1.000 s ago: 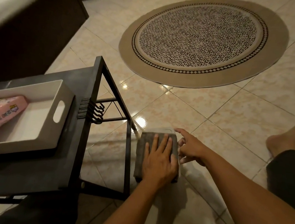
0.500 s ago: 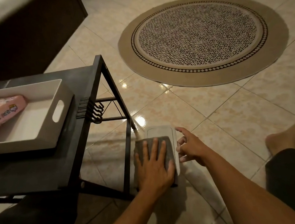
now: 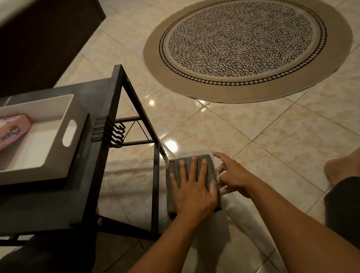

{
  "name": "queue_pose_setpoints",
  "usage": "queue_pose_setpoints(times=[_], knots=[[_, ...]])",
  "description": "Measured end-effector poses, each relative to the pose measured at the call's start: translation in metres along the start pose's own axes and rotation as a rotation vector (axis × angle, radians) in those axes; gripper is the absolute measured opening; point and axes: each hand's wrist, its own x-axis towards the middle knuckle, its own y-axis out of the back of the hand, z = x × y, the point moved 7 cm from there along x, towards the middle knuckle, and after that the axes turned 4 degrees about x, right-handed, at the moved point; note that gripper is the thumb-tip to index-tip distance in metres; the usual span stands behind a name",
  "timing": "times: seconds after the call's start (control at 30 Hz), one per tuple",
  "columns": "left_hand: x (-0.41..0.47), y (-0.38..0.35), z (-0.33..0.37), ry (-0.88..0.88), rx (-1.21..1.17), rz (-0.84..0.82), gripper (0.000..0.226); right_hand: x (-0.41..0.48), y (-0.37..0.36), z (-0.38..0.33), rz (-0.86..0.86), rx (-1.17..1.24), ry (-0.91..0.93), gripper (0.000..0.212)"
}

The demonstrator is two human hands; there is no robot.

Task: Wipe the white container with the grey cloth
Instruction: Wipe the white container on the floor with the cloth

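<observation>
Flat left hand (image 3: 193,187) on grey cloth (image 3: 177,165)

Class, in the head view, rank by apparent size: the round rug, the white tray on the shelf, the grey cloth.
1. Round rug, largest.
2. White tray, though it sits nearer the camera.
3. Grey cloth, smallest, partly covered by the left hand.

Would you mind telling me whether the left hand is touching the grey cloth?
Touching. The head view shows the left hand lying flat, palm down, on the grey cloth, fingers spread across it with no gap.
</observation>
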Motion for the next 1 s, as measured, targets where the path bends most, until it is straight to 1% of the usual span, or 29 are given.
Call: queue_pose_setpoints(times=[0.07,0.2,0.37,0.47,0.53,0.7,0.77,0.87,1.0], knots=[[0.003,0.000,-0.003,0.018,-0.010,-0.009,0.069,-0.001,0.001,0.001,0.008,0.006,-0.001,0.089],[-0.022,-0.010,0.002,-0.019,-0.007,0.008,0.069,-0.002,0.000,-0.001,-0.013,0.026,0.008,0.088],[0.011,0.003,0.000,-0.012,-0.002,-0.045,0.068,-0.002,0.002,0.000,0.020,-0.003,0.010,0.086],[-0.008,-0.002,-0.006,-0.007,-0.031,-0.022,0.068,-0.005,0.001,-0.001,0.017,0.002,0.011,0.087],[-0.021,-0.008,-0.007,-0.022,-0.004,-0.006,0.066,-0.004,0.000,-0.002,0.006,0.001,0.013,0.087],[0.009,-0.003,-0.001,-0.073,0.033,0.024,0.062,-0.004,-0.001,-0.002,0.008,-0.009,0.018,0.084],[0.020,0.002,-0.008,-0.058,0.030,0.022,0.063,-0.005,-0.001,-0.003,0.013,0.000,0.016,0.084],[0.015,0.000,-0.016,-0.015,0.004,0.026,0.065,-0.005,-0.001,-0.002,0.019,-0.004,0.008,0.085],[0.007,-0.007,0.001,-0.044,0.004,0.045,0.064,-0.003,-0.001,-0.002,0.001,0.001,0.013,0.085]])
